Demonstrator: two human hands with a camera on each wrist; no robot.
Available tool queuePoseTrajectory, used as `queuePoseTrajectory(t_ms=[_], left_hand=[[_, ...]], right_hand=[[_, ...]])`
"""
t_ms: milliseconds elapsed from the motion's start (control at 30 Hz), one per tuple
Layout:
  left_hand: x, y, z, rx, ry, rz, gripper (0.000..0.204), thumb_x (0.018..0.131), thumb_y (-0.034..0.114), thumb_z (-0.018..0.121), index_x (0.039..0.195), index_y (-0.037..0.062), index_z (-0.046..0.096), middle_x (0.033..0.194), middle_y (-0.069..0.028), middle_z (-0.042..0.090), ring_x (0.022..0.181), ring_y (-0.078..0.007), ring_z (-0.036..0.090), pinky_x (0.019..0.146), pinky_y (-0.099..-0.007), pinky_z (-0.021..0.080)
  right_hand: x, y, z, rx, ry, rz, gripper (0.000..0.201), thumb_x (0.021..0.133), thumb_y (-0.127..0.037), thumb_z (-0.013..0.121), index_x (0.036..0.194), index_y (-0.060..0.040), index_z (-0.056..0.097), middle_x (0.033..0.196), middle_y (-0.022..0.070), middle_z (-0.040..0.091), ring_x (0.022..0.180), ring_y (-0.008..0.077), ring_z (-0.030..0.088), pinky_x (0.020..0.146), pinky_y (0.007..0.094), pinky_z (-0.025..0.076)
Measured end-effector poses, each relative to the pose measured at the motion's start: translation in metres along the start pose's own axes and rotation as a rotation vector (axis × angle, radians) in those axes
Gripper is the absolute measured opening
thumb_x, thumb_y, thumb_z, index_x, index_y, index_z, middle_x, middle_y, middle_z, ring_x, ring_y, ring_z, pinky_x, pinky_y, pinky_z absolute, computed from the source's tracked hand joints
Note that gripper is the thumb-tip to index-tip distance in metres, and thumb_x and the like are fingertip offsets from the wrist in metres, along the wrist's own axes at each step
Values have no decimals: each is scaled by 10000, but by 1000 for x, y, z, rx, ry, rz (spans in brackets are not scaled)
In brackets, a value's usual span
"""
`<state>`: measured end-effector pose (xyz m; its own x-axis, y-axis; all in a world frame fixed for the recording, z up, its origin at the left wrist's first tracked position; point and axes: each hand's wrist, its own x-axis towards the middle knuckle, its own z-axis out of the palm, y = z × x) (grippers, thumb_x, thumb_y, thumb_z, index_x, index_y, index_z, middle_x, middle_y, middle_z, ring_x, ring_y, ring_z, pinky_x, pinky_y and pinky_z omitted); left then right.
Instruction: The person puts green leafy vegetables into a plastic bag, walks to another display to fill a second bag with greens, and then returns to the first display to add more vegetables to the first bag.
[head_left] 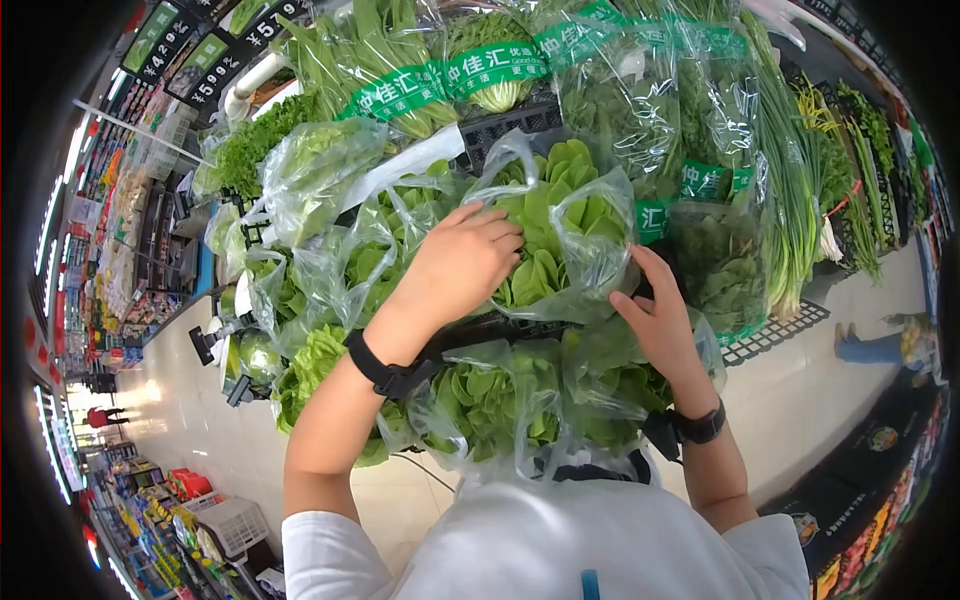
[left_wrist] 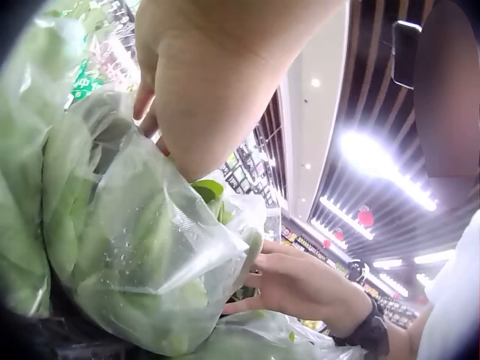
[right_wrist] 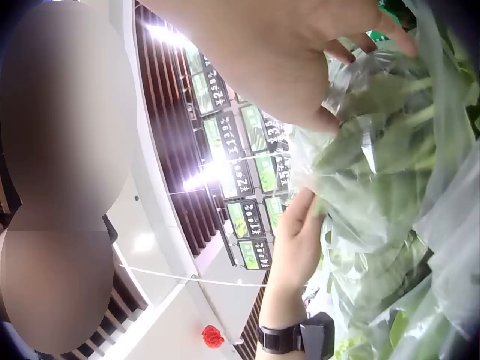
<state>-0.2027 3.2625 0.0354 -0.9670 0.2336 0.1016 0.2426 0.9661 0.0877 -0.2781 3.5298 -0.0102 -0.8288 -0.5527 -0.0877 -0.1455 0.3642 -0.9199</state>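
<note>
A clear plastic bag of leafy green lettuce [head_left: 560,225] lies in the middle of the stand, its top open and the leaves showing. My left hand [head_left: 465,255] grips the bag's left side, fingers bent over the plastic and their tips partly hidden. On the opposite side, my right hand [head_left: 655,310] touches the bag's edge with thumb and index finger spread apart. The left wrist view shows the wet, see-through side of the bag [left_wrist: 150,232] close up, with the right hand [left_wrist: 296,285] beyond it. In the right wrist view, the left hand [right_wrist: 296,247] meets the bag's far edge.
More bagged greens [head_left: 490,400] line the front edge, close to my body. Behind are green-banded vegetable packs [head_left: 400,95] and a black crate [head_left: 510,125]; long green onions [head_left: 785,190] hang at the right. Tiled floor [head_left: 185,400] and shop shelves lie around the stand.
</note>
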Motion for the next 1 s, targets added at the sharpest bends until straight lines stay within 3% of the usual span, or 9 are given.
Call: queuePoseTrajectory(t_ms=[267, 367, 433, 500, 567, 600, 667, 867, 1000], left_hand=[[-14, 0, 4, -112, -81, -70, 323, 946, 283, 541, 1167, 60, 617, 1273, -86, 600, 1284, -269, 481, 1125, -447, 309], [-24, 17, 1, -91, -38, -69, 513, 913, 398, 580, 1282, 44, 538, 1368, -120, 521, 1345, -301, 404, 1151, -473, 253], [-29, 22, -7, -71, -83, -43, 731, 863, 512, 602, 1390, 40, 420, 1467, -136, 402, 1401, -323, 308, 1166, -498, 202], [-35, 23, -10, -65, -114, -61, 831, 797, 501, 682, 1436, 76, 362, 1514, -107, 336, 1422, -311, 267, 1170, -509, 184], [-38, 25, -10, 20, -162, -75, 813, 755, 368, 757, 1423, 97, 381, 1506, -88, 349, 1420, -301, 274, 1161, -516, 212], [-38, 26, -8, 22, -159, -74, 813, 755, 368, 757, 1423, 97, 381, 1506, -88, 349, 1420, -301, 274, 1161, -516, 212], [-36, 28, -1, 35, -95, -126, 778, 711, 195, 787, 1388, 106, 415, 1483, -76, 375, 1405, -289, 307, 1132, -516, 288], [-21, 21, 26, 71, 140, -202, 636, 670, 25, 719, 1267, 69, 503, 1364, -87, 491, 1301, -297, 445, 1041, -420, 424], [-10, 18, 31, -2, 190, -212, 617, 654, 13, 713, 1238, 65, 523, 1326, -96, 521, 1271, -310, 469, 1027, -396, 430]], right_hand=[[-6, 10, -6, 6, -51, -27, 677, 854, -161, 693, 1447, -105, 372, 1476, 135, 342, 1309, 293, 410, 989, 399, 420], [-6, 22, -2, -70, 31, -31, 852, 797, -167, 750, 1485, -44, 262, 1471, 186, 328, 1348, 327, 363, 1060, 409, 368], [-5, 21, 0, -108, -86, -133, 1021, 731, -166, 804, 1501, 5, 155, 1479, 228, 296, 1380, 349, 313, 1110, 406, 317], [3, 19, 5, -99, -108, -101, 1053, 710, -156, 816, 1509, -16, 146, 1482, 224, 301, 1376, 350, 325, 1103, 405, 330], [13, 18, 10, -89, -124, -63, 1085, 688, -147, 829, 1517, -36, 136, 1486, 220, 306, 1372, 352, 336, 1097, 404, 344], [19, 20, 13, -163, -100, -113, 1082, 684, -144, 829, 1519, -55, 146, 1480, 217, 329, 1357, 356, 362, 1087, 402, 359], [28, 24, 19, -215, -47, -199, 1028, 683, -126, 820, 1512, -106, 212, 1436, 206, 423, 1301, 367, 438, 1058, 402, 397], [61, 5, -2, -174, -162, -199, 877, 706, -135, 806, 1457, -103, 353, 1392, 209, 477, 1279, 369, 462, 1055, 402, 401], [70, 26, 1, -244, -89, -240, 854, 718, -171, 809, 1449, -102, 373, 1392, 199, 475, 1285, 361, 456, 1064, 405, 393]])
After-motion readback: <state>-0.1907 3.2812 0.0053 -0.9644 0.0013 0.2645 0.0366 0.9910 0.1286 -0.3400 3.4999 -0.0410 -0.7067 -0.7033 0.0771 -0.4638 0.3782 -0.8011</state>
